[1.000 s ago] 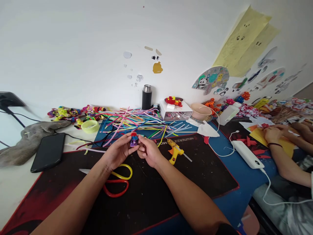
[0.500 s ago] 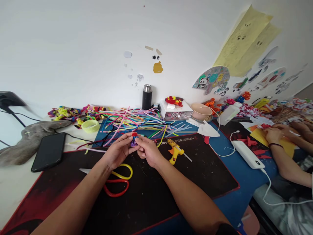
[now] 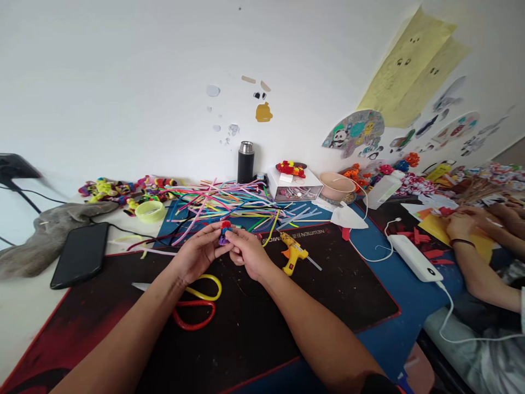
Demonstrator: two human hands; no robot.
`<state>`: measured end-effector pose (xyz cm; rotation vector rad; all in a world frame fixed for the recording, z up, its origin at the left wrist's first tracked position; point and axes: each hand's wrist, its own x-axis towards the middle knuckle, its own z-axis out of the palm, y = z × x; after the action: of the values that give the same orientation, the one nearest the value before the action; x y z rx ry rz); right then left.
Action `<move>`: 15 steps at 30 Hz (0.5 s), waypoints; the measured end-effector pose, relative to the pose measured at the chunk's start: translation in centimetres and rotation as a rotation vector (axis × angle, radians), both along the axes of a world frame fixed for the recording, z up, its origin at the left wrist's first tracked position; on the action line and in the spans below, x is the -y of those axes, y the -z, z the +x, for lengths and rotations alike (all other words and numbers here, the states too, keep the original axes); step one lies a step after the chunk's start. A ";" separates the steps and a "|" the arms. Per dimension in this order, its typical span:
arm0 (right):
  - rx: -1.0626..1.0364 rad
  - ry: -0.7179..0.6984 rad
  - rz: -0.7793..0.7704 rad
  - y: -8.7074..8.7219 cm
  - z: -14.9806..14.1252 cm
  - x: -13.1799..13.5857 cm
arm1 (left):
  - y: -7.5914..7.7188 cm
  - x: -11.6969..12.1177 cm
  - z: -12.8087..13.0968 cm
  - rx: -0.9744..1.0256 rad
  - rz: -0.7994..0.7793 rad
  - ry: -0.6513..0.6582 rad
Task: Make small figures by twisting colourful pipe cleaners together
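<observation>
A small fuzzy pipe-cleaner figure (image 3: 224, 236), red on top with blue and purple below, is pinched between both hands above the dark mat. My left hand (image 3: 199, 249) grips it from the left, and my right hand (image 3: 246, 250) closes on it from the right; their fingers cover part of it. Scissors (image 3: 197, 314) with one yellow and one red handle lie under my left wrist, their blades partly hidden by the forearm. To the right of my right hand rests a yellow glue gun (image 3: 293, 254) with a clear glue stick in its back.
Loose coloured pipe cleaners (image 3: 221, 200) spread behind the hands. A black flask (image 3: 245, 163), a white box (image 3: 294, 186) and a pink bowl (image 3: 337, 186) stand by the wall. At left lies a phone (image 3: 80, 254); at right are a power bank (image 3: 416, 258) and another person's arm (image 3: 484, 273).
The view has shifted very slightly. Both hands keep their grip on the pipe-cleaner figure in nearly the same place, and a little more of its red top shows.
</observation>
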<state>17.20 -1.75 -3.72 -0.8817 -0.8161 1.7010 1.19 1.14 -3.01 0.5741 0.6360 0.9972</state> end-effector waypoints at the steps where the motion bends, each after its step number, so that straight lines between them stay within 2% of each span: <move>1: 0.000 0.002 -0.001 0.0 0.0 0.0 | 0.0 0.0 0.0 -0.001 -0.003 0.002; 10: -0.006 0.001 0.023 0.0 0.0 0.0 | 0.3 0.0 0.1 0.012 -0.007 -0.001; 15: -0.030 -0.029 0.051 -0.3 0.0 0.2 | -0.4 0.0 0.1 0.056 -0.031 -0.021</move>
<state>17.20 -1.95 -3.40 -0.8117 -0.8515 1.7073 1.26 1.09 -2.61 0.5107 0.6079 1.0183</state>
